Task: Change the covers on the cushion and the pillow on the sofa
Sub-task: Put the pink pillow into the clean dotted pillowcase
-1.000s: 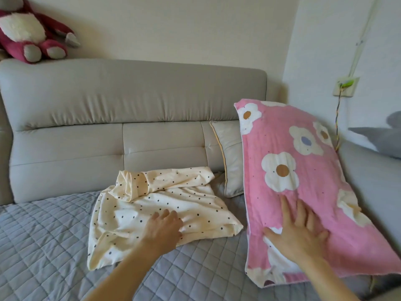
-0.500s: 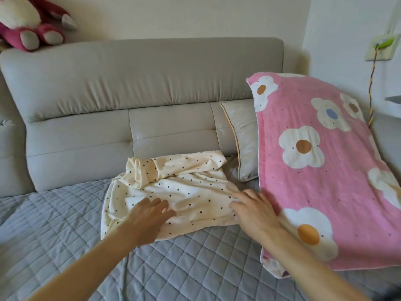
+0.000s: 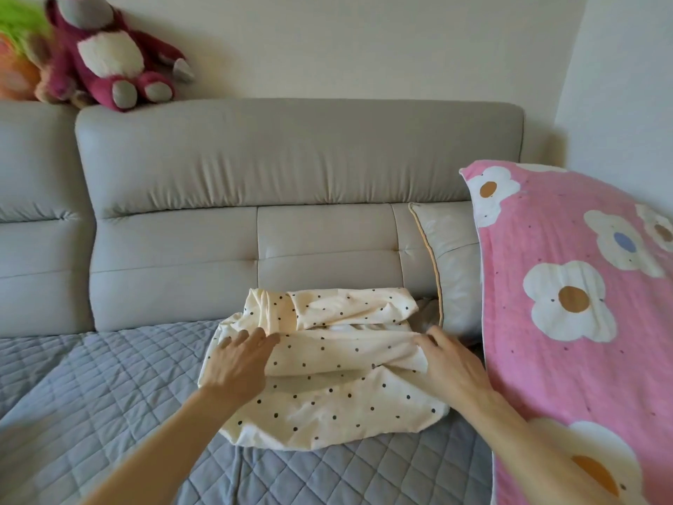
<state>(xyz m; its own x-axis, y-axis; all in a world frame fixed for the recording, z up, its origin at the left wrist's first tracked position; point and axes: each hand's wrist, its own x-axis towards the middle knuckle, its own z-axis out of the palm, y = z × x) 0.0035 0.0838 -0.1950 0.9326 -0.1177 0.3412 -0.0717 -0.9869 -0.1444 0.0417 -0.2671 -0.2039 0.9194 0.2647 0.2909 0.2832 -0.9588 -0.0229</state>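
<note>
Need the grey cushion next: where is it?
Head view, right of centre: the grey cushion stands against the sofa backrest, between the dotted cover and the pink pillow.

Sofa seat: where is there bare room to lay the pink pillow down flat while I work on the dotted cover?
The widest bare patch is the quilted seat left of the dotted cover, up to the backrest. A narrower strip lies in front of the cover. The right side is crowded: grey cushion, pink pillow.
</note>
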